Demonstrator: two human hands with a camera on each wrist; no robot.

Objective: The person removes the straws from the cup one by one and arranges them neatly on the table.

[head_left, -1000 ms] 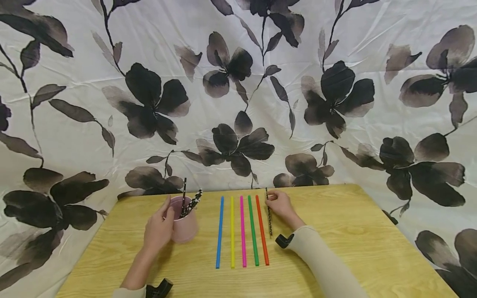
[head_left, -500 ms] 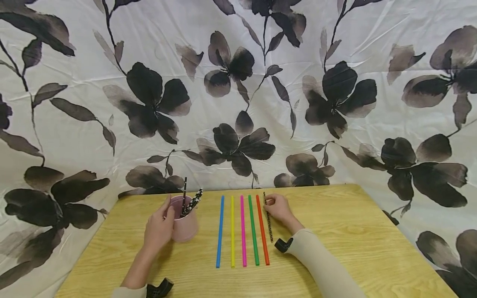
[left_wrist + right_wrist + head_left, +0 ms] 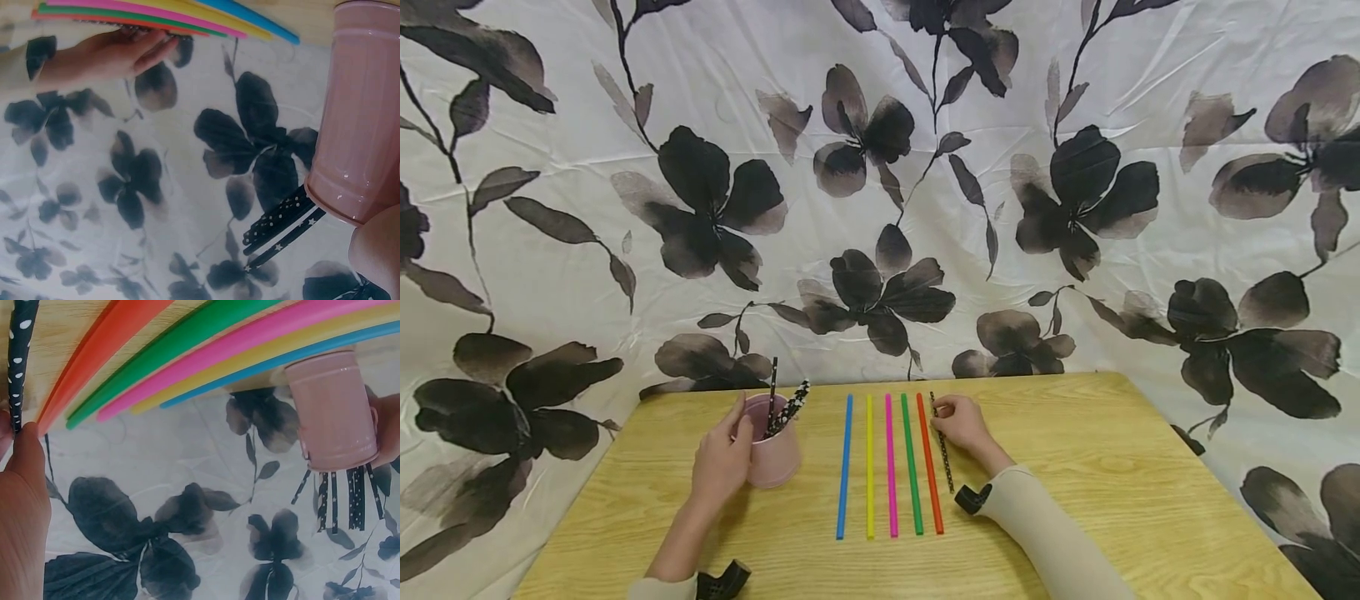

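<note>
A floral cloth (image 3: pixel 970 325) hung behind the wood-grain worktop (image 3: pixel 1150 467). The left hand (image 3: pixel 719 460) gripped a pink cup (image 3: pixel 777 463) of patterned black straws (image 3: pixel 788 411); then came a blue straw (image 3: pixel 845 467), yellow straw (image 3: pixel 870 467), pink straw (image 3: pixel 891 467), green straw (image 3: pixel 913 467) and red straw (image 3: pixel 930 467), lying side by side, and, just beside the last, a white-spotted straw (image 3: pixel 946 462) pinched in the right hand (image 3: pixel 964 425).

The cup (image 3: pixel 775 463) is pink, the rightmost straw (image 3: pixel 945 462) black, dotted white.
</note>
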